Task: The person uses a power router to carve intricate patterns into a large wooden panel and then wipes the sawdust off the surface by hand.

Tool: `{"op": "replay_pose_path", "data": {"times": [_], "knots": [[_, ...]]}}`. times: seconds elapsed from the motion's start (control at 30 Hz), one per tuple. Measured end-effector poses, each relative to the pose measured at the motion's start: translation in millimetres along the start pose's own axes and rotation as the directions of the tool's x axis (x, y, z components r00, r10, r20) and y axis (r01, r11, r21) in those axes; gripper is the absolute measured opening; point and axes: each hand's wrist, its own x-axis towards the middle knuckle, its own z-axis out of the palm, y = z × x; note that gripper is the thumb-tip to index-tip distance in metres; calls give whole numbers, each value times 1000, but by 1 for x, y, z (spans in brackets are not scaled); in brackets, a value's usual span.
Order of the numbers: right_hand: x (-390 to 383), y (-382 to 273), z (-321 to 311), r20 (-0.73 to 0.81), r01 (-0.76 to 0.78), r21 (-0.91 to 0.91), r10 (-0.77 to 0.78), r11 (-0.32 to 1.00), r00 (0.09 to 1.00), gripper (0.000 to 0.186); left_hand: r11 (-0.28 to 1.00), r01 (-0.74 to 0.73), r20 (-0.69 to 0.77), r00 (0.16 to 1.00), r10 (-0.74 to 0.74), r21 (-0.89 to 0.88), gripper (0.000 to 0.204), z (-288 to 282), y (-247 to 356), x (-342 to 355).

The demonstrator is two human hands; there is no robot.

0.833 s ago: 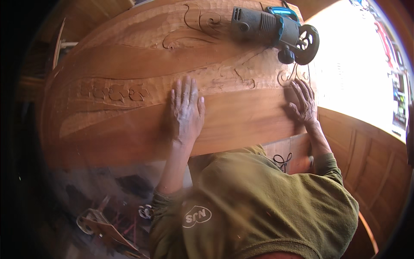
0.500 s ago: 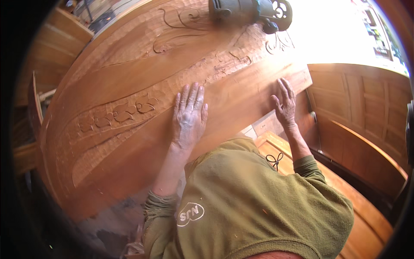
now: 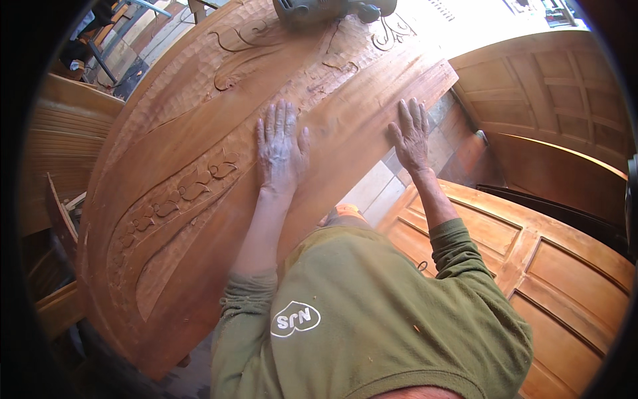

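Note:
A large carved wooden panel (image 3: 199,153) with leaf and scroll reliefs lies tilted in front of me. My left hand (image 3: 280,147) rests flat on its surface, fingers spread, dusty. At the panel's near right edge my right hand (image 3: 411,133) presses flat, fingers apart. Neither hand holds anything. A dark power tool (image 3: 325,9) lies on the panel's far end, partly cut off by the top of the view.
Panelled wooden doors (image 3: 551,266) lie at the lower right and another stands at the upper right (image 3: 531,93). Floor tiles (image 3: 372,193) show between them. Slatted wooden pieces (image 3: 60,139) stand at the left, with more items at the top left.
The view has swung so the panel now runs diagonally and the power tool slid toward the top edge. Both hands stay flat on the panel.

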Motion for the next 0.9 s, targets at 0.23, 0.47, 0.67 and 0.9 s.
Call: {"op": "replay_pose_path", "data": {"times": [0.23, 0.47, 0.67, 0.9], "knots": [[-3, -3, -5, -13, -25, -1, 25, 1000, 1000, 74, 998, -32, -32, 999, 30, -59, 55, 6, -3, -8], [-59, -43, -47, 99, -59, 301, 30, 952, 995, 76, 994, -10, -78, 997, 19, 113, 59, 15, -10, 4], [-107, -195, -155, 128, -105, 971, -93, 216, 987, 100, 992, -124, -32, 992, 125, 24, 57, 15, -32, 3], [-96, -369, -225, -322, 80, 862, -418, -500, 850, 74, 963, -266, 8, 964, 266, -34, 54, 3, -49, -6]]}}
